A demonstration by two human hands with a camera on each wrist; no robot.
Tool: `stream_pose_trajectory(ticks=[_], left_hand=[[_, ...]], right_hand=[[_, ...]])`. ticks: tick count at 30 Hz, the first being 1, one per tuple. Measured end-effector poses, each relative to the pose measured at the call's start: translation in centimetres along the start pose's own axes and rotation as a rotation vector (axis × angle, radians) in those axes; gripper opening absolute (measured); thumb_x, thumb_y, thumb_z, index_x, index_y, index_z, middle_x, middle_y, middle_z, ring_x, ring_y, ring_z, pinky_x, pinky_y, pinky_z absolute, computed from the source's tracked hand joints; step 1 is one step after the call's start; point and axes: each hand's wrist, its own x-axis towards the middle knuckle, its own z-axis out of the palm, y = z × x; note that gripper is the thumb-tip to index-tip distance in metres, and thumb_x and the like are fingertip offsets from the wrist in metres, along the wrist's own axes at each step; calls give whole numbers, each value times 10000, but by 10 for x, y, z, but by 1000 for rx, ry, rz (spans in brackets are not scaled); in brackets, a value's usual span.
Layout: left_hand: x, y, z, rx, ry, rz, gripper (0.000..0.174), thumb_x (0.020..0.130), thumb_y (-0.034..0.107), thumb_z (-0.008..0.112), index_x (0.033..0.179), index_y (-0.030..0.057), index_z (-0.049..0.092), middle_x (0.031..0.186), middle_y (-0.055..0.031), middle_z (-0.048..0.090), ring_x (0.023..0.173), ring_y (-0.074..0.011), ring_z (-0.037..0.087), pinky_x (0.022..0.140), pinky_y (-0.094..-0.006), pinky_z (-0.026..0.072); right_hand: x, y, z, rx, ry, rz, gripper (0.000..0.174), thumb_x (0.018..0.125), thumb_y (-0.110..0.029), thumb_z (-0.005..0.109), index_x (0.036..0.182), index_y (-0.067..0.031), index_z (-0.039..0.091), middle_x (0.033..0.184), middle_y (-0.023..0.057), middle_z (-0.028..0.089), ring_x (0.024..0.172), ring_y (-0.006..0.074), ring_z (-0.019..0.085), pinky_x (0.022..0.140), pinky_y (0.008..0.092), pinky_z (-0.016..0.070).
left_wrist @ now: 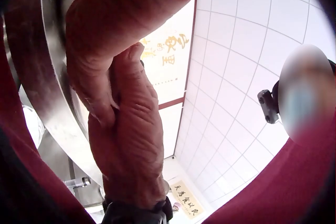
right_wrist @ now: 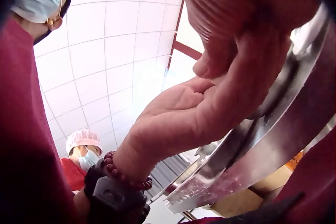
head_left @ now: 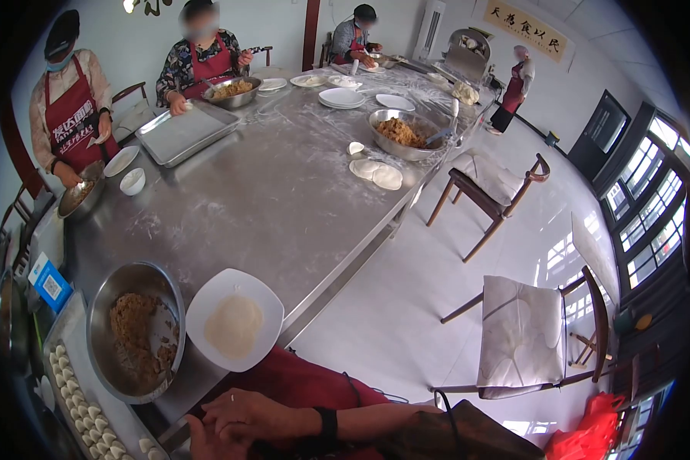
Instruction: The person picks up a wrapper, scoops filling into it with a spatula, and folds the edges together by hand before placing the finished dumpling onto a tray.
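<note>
At the bottom of the head view, my right hand (head_left: 257, 416) and left hand (head_left: 205, 442) meet at the table's near edge. The right fingers bend over the left hand. From the left wrist view, my left hand (left_wrist: 105, 40) presses close to the right hand (left_wrist: 134, 134), with a thin pale sliver between the fingers. The right wrist view has my right hand (right_wrist: 257, 40) against the left palm (right_wrist: 178, 113). I cannot tell whether they hold anything. Just beyond stand a white plate (head_left: 207, 295) bearing a round dough wrapper (head_left: 235, 326) and a steel bowl (head_left: 100, 307) of brown filling (head_left: 134, 326).
Rows of dumplings (head_left: 84, 399) lie on a tray left of the bowl. A blue QR card (head_left: 50, 282) stands behind them. Across the steel table (head_left: 268, 199), several people work with bowls and plates. Chairs (head_left: 521, 333) stand on the right.
</note>
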Motion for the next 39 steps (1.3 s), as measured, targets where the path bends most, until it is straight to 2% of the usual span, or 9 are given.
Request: stream_pose_trajectory(ticks=[7, 10, 13, 16, 28, 31, 34, 37, 39], left_hand=[[0, 2, 0, 155, 28, 9, 521, 1077, 406, 317, 1392, 4, 423, 1285, -168, 582, 1170, -313, 575, 1038, -509, 428], [0, 0, 13, 133, 79, 25, 509, 1077, 406, 319, 1369, 9, 448, 1262, -168, 594, 1164, -310, 579, 1036, -505, 433], [-1, -1, 7, 149, 68, 27, 501, 1075, 412, 322, 1344, 16, 473, 1267, -165, 593, 1160, -306, 585, 1030, -505, 438], [0, -1, 8, 114, 43, 15, 492, 1075, 413, 324, 1325, 23, 490, 1264, -164, 596, 1152, -306, 592, 1023, -506, 446], [-3, -3, 4, 83, 14, 23, 516, 1079, 425, 302, 1346, 18, 474, 1298, -163, 585, 1168, -311, 584, 1043, -521, 428], [-5, -3, 6, 143, 45, 31, 513, 1080, 422, 300, 1343, 17, 471, 1294, -163, 582, 1169, -306, 582, 1055, -523, 416], [-7, -2, 5, 160, 75, 38, 513, 1079, 427, 304, 1337, 17, 474, 1281, -159, 589, 1168, -301, 583, 1064, -525, 408], [-7, -3, 1, 108, 91, 33, 524, 1077, 434, 300, 1343, 17, 473, 1285, -161, 590, 1165, -303, 584, 1062, -527, 410], [-7, -3, -2, 86, 66, 24, 525, 1077, 438, 299, 1342, 20, 474, 1283, -157, 592, 1160, -306, 586, 1061, -530, 410]], right_hand=[[4, -10, -5, 63, -12, -5, 118, 894, -168, 657, 953, -77, 703, 1183, 49, 690, 1309, 293, 511, 1042, 420, 418], [2, 10, 8, 45, 74, -65, 138, 831, -193, 671, 921, -96, 711, 1162, 118, 682, 1173, 339, 574, 991, 443, 425], [0, 15, 10, 35, 67, -35, 144, 824, -188, 684, 929, -96, 718, 1169, 124, 684, 1171, 334, 579, 994, 441, 424], [0, 6, 4, 49, 9, 10, 144, 893, -177, 657, 971, -67, 709, 1194, 63, 687, 1311, 303, 517, 1052, 429, 406], [0, 10, 2, 49, -97, 3, 160, 906, -191, 648, 988, -66, 706, 1225, 84, 674, 1338, 315, 488, 1067, 424, 376], [1, 2, 4, 109, 33, -43, 129, 867, -197, 659, 928, -90, 698, 1152, 111, 687, 1250, 324, 555, 981, 443, 416], [0, -3, -1, 130, -57, 38, 161, 929, -216, 636, 1003, -84, 693, 1237, 81, 671, 1349, 325, 477, 1056, 423, 375], [-2, 8, 5, 109, 14, -43, 144, 874, -200, 659, 972, -101, 699, 1156, 92, 690, 1266, 331, 545, 995, 446, 412], [-3, 12, 3, 103, -64, -10, 174, 914, -220, 642, 1021, -96, 699, 1225, 89, 671, 1325, 332, 494, 1038, 433, 385]])
